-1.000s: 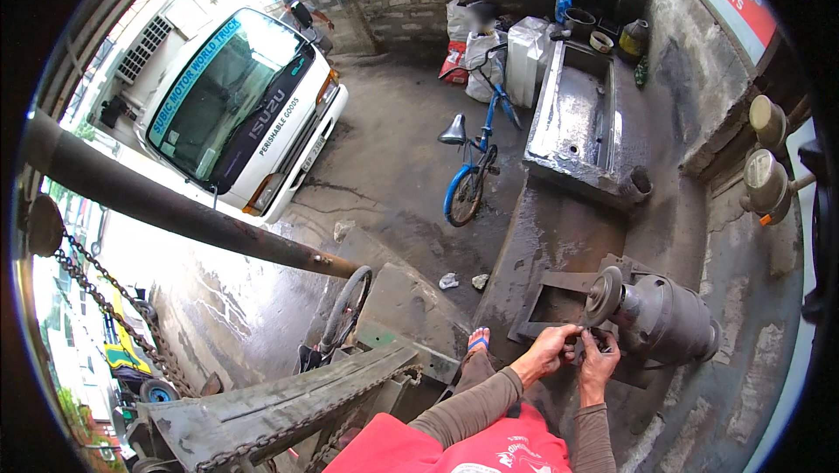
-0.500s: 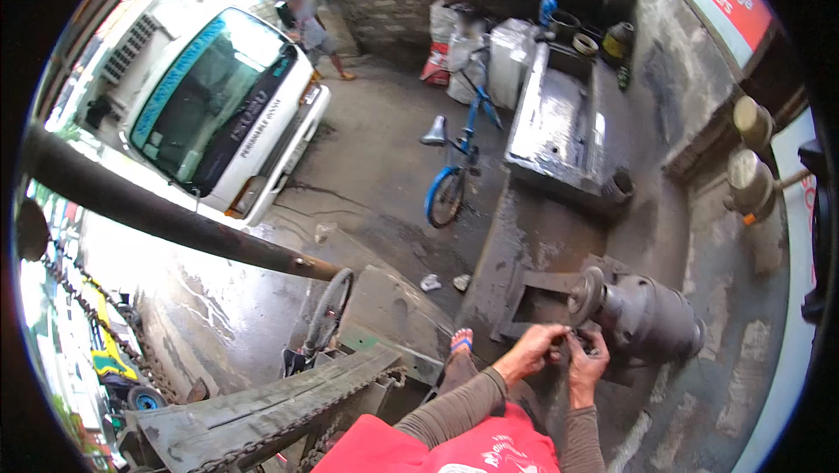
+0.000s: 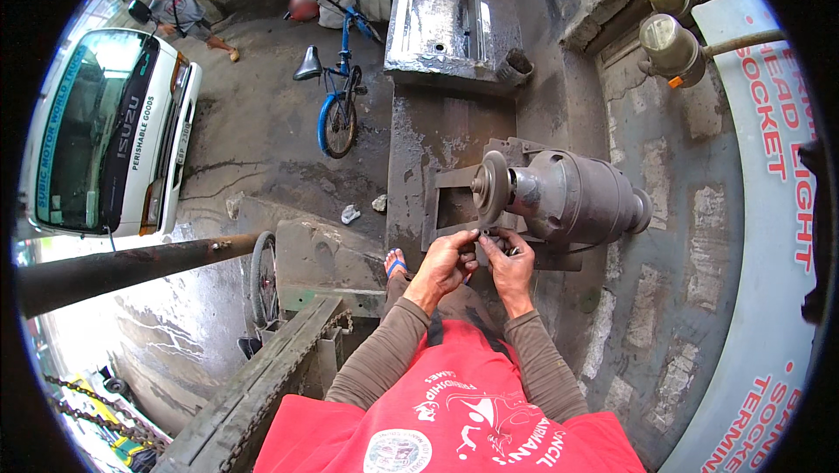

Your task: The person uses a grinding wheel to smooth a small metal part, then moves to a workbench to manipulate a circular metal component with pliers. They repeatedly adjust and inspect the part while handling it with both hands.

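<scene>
A grey bench grinder stands in front of me, with its round wheel [image 3: 492, 191] on the left of a large motor housing [image 3: 581, 198]. Just below the wheel, my left hand [image 3: 446, 270] and my right hand [image 3: 512, 270] come together, fingers pinched and fingertips almost meeting. Between them is a small dark piece [image 3: 483, 238], too small to name; both hands appear to grip it. Whether it touches the wheel cannot be told.
Beyond the grinder is a metal basin [image 3: 437, 23], with a blue bicycle [image 3: 341, 79] left of it. A white truck [image 3: 114, 132] and a person [image 3: 183, 10] are at the far left. A rusty pipe [image 3: 140, 272] and a wooden beam [image 3: 262, 377] lie nearer; a block wall [image 3: 655, 254] runs along the right.
The view has swung right and downward, so the grinder and hands appear farther left. Both hands stay pinched together near the wheel. The person by the truck now has an arm stretched out.
</scene>
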